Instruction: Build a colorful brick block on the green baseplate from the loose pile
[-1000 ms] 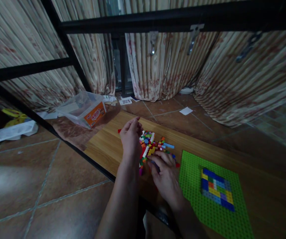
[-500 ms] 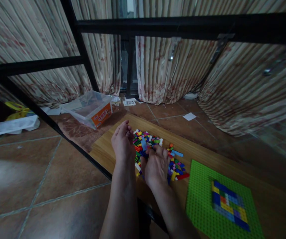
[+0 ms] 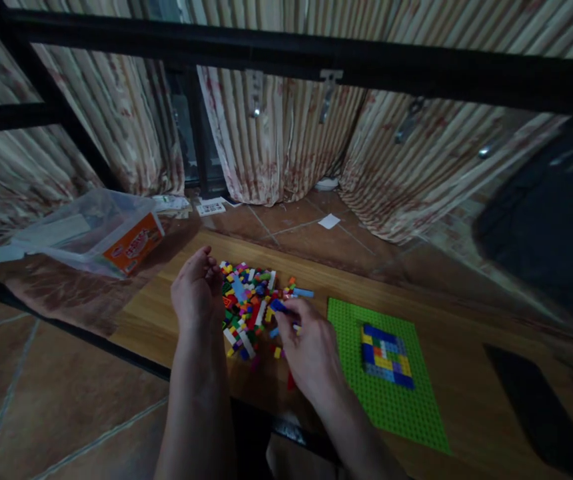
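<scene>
A pile of small coloured bricks (image 3: pixel 246 303) lies on a wooden board (image 3: pixel 166 313). My left hand (image 3: pixel 195 293) rests on edge at the pile's left side, fingers straight and together, holding nothing. My right hand (image 3: pixel 306 343) is just right of the pile, its fingertips pinched on a small blue brick (image 3: pixel 279 306). To the right lies a green baseplate (image 3: pixel 361 393) with a flat multicoloured block of bricks (image 3: pixel 385 347) built on it.
A clear plastic box with an orange label (image 3: pixel 111 230) sits on the tiled floor at the left. Striped curtains (image 3: pixel 276 140) hang behind a black metal frame (image 3: pixel 316 60). A dark flat object (image 3: pixel 536 413) lies on the board at far right.
The view has swung to the right. My right hand has come off the pile's middle and now pinches a blue brick at its right edge. My left hand stays beside the pile.
</scene>
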### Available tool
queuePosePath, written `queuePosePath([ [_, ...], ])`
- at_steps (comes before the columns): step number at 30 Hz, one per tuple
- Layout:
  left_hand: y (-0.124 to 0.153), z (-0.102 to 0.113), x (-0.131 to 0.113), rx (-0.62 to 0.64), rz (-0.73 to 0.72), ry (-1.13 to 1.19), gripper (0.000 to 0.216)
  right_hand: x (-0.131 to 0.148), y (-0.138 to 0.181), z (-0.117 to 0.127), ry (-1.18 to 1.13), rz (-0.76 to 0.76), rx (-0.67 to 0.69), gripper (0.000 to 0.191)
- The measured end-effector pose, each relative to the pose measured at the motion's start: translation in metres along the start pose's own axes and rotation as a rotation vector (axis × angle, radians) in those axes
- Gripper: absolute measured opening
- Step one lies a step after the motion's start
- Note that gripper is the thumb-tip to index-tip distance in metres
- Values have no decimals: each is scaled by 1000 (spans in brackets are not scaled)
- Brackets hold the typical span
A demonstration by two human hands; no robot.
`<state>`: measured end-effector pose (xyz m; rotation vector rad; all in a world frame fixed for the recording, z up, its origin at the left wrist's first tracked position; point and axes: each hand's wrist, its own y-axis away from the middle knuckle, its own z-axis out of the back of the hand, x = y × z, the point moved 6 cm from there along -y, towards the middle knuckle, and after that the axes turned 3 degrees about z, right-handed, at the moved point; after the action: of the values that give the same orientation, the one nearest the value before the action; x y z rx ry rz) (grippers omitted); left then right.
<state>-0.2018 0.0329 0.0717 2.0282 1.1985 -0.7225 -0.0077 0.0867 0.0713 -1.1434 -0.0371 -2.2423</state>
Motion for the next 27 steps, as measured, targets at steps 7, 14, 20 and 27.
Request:
queuePosePath([
  [7,30,-41,38,249,-10,-190,25,-102,36,89,-190,-257,-418,23],
  [14,94,-77,125,607,102,-628,21,-153,49,153,144,-283,-509,23],
  [20,129,-73,170,874,-46,-968,21,-147,46,139,264,-110,-345,26],
  [27,146,-68,176,951,-220,-1237,26,-146,48,122,164,-20,-237,24],
])
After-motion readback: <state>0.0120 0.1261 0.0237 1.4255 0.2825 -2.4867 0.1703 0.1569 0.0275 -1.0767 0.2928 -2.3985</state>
